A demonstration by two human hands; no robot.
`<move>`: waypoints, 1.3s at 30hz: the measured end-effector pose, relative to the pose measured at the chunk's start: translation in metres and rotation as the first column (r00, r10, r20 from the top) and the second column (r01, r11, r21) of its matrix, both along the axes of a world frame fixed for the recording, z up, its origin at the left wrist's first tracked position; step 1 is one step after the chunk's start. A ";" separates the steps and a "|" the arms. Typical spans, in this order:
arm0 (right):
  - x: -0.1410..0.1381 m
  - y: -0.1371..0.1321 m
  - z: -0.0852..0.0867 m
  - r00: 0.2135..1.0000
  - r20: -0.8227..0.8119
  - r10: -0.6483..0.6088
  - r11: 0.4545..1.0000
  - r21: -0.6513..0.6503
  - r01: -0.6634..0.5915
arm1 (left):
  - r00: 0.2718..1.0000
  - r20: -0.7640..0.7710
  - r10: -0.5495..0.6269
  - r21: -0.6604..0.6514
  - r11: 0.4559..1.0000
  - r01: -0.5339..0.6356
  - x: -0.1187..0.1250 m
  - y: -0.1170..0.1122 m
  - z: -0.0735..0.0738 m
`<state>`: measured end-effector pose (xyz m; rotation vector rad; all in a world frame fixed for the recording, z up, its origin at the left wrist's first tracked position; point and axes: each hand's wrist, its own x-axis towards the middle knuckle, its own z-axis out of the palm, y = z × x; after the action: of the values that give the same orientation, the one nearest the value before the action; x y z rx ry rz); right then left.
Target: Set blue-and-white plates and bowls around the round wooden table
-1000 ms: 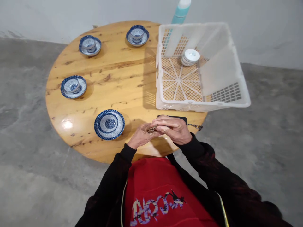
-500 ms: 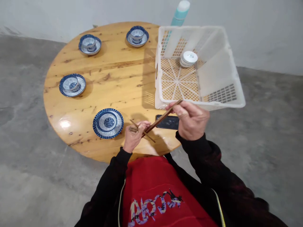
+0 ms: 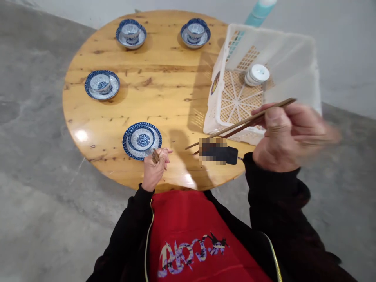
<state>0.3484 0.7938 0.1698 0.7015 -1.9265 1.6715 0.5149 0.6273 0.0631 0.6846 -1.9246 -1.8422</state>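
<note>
My right hand is raised in front of the white basket, closed on a pair of brown chopsticks that slant down to the left. Over the table's near edge, my left hand is closed round the ends of more chopsticks, seen end-on beside the nearest blue-and-white plate. Between my hands a dark phone lies on the round wooden table.
A white plastic basket at the table's right holds a small stack of white dishes. Three blue-and-white saucers with cups stand at the left and far side. A teal bottle rises behind the basket. Grey concrete floor surrounds the table.
My hands, joined a second ago, have parted. The right hand drew a pair of chopsticks up and to the right; the left hand stayed low with the rest. The view shifted left.
</note>
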 end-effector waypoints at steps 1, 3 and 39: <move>0.003 -0.001 -0.005 1.000 0.014 -0.003 0.999 0.053 0.002 | 1.000 0.012 -0.010 -0.005 1.000 0.010 0.001 0.001 -0.002; 0.012 -0.005 -0.017 1.000 0.017 -0.021 0.989 0.143 0.019 | 0.999 0.029 -0.031 -0.009 0.999 0.032 0.003 0.004 -0.005; 0.065 -0.044 -0.015 0.815 0.538 0.214 0.972 -0.033 -0.233 | 0.914 0.022 -0.406 -0.419 0.826 0.377 -0.023 -0.002 0.044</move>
<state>0.4131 0.7502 0.1550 0.5165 -2.3271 2.1672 0.4923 0.6256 0.1067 0.0847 -2.4411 -1.5436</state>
